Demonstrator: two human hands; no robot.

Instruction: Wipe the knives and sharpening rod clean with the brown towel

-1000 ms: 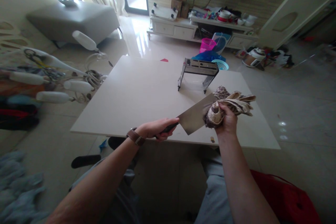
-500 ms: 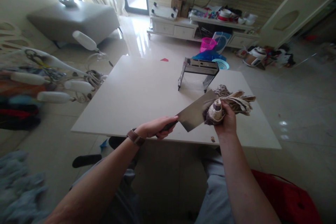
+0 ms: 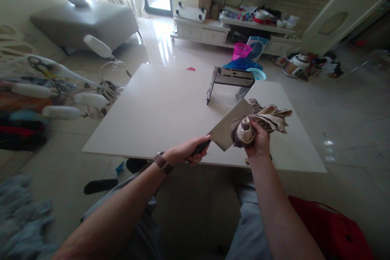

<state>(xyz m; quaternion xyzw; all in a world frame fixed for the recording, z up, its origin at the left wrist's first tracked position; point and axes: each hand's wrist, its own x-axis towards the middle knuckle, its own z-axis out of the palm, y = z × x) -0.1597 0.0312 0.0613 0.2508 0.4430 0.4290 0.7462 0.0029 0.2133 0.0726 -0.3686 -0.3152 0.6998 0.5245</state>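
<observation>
My left hand (image 3: 190, 150) is closed round the dark handle of a cleaver (image 3: 228, 126), whose broad metal blade points up and to the right. In my right hand (image 3: 258, 140) is a bunched brown-and-cream cloth (image 3: 245, 132), pressed against the blade's far part and hiding some of it. Both hands are above the near edge of a white table (image 3: 146, 113). Beyond the blade stands a knife block (image 3: 233, 77) with a dark slotted top and clear sides, no knife visible in it.
A small sticker-like figure (image 3: 247, 162) lies by the table's near edge, partly covered by my right arm. Several white lamp shades (image 3: 91, 100) stand left of the table. Pink (image 3: 241, 51) and light-blue (image 3: 257, 74) baskets are behind it. A red bag (image 3: 332, 227) is at lower right.
My right hand and the cloth have slid left and slightly down along the blade. My left hand with the cleaver has shifted a little to the right.
</observation>
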